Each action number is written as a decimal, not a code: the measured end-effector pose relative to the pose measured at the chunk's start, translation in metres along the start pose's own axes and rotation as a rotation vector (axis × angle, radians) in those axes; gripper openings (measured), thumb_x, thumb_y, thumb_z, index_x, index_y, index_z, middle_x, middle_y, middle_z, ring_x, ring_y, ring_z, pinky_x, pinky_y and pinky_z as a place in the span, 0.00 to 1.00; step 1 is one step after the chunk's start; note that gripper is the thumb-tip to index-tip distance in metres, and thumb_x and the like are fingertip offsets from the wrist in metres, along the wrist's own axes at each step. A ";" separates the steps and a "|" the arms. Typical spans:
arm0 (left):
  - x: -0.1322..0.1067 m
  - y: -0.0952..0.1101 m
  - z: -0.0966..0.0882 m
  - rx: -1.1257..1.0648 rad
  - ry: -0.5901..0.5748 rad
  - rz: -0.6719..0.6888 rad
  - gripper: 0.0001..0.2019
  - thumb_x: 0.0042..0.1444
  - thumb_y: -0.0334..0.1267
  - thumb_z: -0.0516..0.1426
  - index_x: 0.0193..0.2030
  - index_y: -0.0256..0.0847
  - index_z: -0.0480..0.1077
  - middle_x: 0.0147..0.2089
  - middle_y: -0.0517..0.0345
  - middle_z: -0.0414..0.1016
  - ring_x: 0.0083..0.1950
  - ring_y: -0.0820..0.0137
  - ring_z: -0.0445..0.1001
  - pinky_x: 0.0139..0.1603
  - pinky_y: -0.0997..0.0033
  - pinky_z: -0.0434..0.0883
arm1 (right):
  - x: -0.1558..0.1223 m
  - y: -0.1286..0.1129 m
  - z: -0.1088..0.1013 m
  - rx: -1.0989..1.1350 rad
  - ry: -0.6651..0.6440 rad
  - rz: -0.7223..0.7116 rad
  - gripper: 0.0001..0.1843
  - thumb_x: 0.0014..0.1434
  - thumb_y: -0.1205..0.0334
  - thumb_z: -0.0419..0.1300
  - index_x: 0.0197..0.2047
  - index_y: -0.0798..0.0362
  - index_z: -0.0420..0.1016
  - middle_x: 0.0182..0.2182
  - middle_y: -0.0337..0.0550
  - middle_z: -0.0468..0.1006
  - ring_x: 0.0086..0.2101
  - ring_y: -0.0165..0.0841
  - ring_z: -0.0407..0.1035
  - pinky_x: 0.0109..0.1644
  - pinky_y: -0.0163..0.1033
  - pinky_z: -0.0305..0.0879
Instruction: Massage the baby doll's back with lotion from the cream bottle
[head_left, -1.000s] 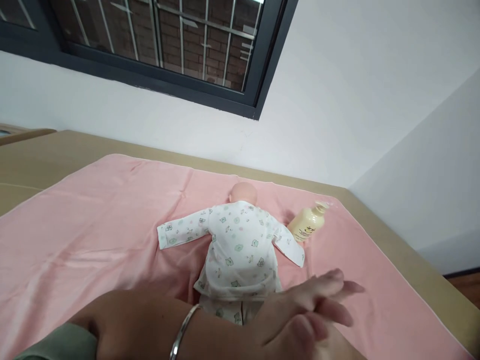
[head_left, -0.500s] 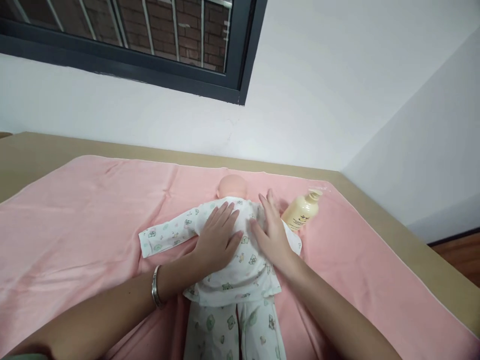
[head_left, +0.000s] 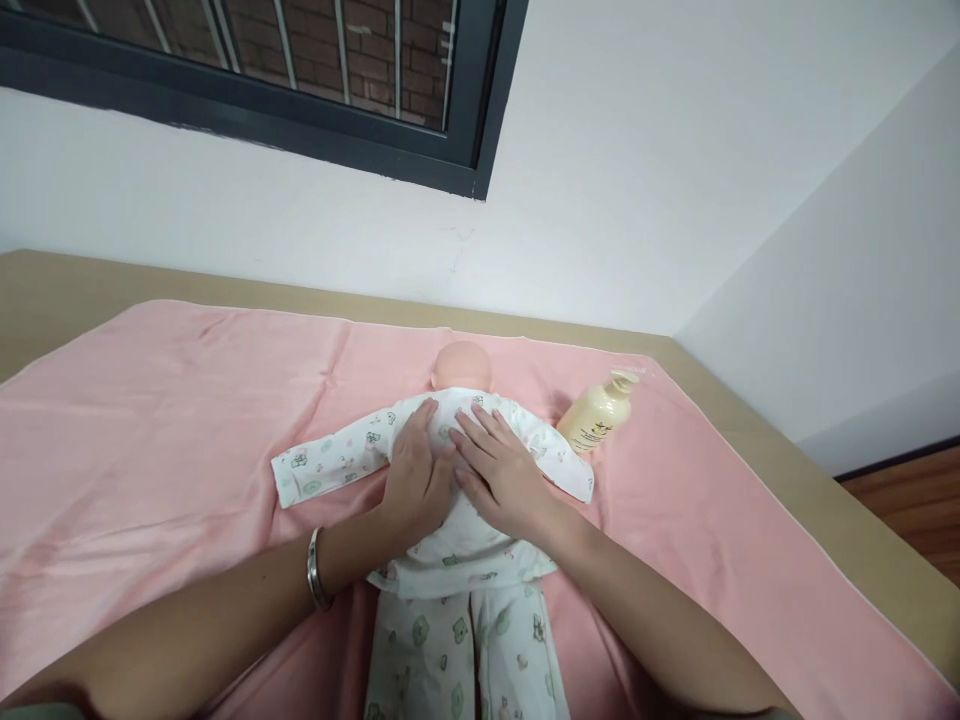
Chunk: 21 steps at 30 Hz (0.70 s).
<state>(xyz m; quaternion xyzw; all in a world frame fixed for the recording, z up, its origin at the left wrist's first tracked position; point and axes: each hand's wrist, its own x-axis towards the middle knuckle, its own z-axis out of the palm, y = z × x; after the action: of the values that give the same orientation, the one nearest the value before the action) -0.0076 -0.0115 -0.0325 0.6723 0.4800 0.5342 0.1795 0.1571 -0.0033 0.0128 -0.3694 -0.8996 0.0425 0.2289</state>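
A baby doll (head_left: 461,365) in white printed pyjamas lies face down on a pink towel (head_left: 165,420), head toward the wall. My left hand (head_left: 415,475) rests flat on the doll's upper back, fingers stretched out; a silver bangle circles that wrist. My right hand (head_left: 502,470) lies flat beside it on the back, fingers spread, its fingertips meeting the left hand's. Neither hand holds anything. A cream lotion bottle (head_left: 598,416) with a pump top lies tilted just right of the doll's sleeve.
The towel covers a tan bed surface (head_left: 757,420) set in a room corner. White walls close in behind and to the right, with a dark-framed barred window (head_left: 300,80) above. Wooden floor (head_left: 907,510) shows at far right.
A second ago both hands were pressed together near the doll's legs. They moved up onto its back, then drew closer together at the middle of the upper back.
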 end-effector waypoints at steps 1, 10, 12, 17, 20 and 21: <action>0.001 0.000 0.001 0.022 -0.003 -0.015 0.29 0.64 0.39 0.48 0.70 0.37 0.47 0.71 0.40 0.53 0.71 0.51 0.53 0.70 0.44 0.52 | -0.002 0.003 -0.001 0.026 0.026 0.008 0.23 0.69 0.57 0.47 0.63 0.53 0.67 0.65 0.47 0.64 0.68 0.42 0.48 0.70 0.59 0.47; 0.002 0.002 0.003 0.115 -0.030 0.013 0.38 0.58 0.38 0.55 0.72 0.35 0.42 0.71 0.35 0.52 0.71 0.47 0.52 0.69 0.39 0.52 | 0.038 0.002 -0.005 -0.071 -0.041 0.238 0.27 0.69 0.55 0.47 0.68 0.56 0.60 0.68 0.55 0.57 0.68 0.48 0.44 0.69 0.62 0.43; 0.000 -0.003 0.003 0.042 -0.008 0.042 0.35 0.59 0.36 0.52 0.72 0.37 0.43 0.72 0.37 0.50 0.73 0.50 0.50 0.70 0.40 0.50 | 0.032 -0.008 -0.003 -0.098 -0.065 0.110 0.26 0.69 0.58 0.46 0.68 0.53 0.59 0.69 0.52 0.56 0.69 0.46 0.42 0.70 0.63 0.39; -0.004 -0.013 0.005 -0.161 0.063 -0.002 0.25 0.67 0.39 0.44 0.70 0.43 0.50 0.72 0.45 0.52 0.73 0.58 0.51 0.72 0.45 0.50 | 0.002 -0.008 -0.007 -0.004 -0.071 -0.098 0.24 0.68 0.57 0.49 0.64 0.51 0.66 0.65 0.46 0.63 0.68 0.42 0.45 0.71 0.60 0.43; -0.005 -0.010 0.006 -0.186 0.089 -0.003 0.25 0.69 0.44 0.42 0.70 0.42 0.49 0.72 0.45 0.53 0.72 0.58 0.52 0.72 0.47 0.50 | 0.011 0.004 -0.008 0.009 -0.078 -0.033 0.24 0.68 0.57 0.48 0.64 0.51 0.66 0.66 0.47 0.62 0.68 0.41 0.48 0.71 0.58 0.43; -0.005 -0.008 0.005 -0.195 0.088 0.003 0.26 0.69 0.45 0.42 0.71 0.41 0.49 0.72 0.45 0.52 0.72 0.58 0.52 0.73 0.47 0.49 | 0.018 0.005 -0.007 -0.013 -0.082 0.042 0.25 0.68 0.56 0.48 0.65 0.53 0.64 0.67 0.49 0.60 0.68 0.42 0.47 0.70 0.59 0.43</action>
<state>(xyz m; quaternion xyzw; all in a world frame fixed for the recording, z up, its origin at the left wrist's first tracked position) -0.0065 -0.0099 -0.0433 0.6281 0.4323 0.6078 0.2220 0.1518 0.0122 0.0247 -0.3875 -0.9007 0.0565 0.1883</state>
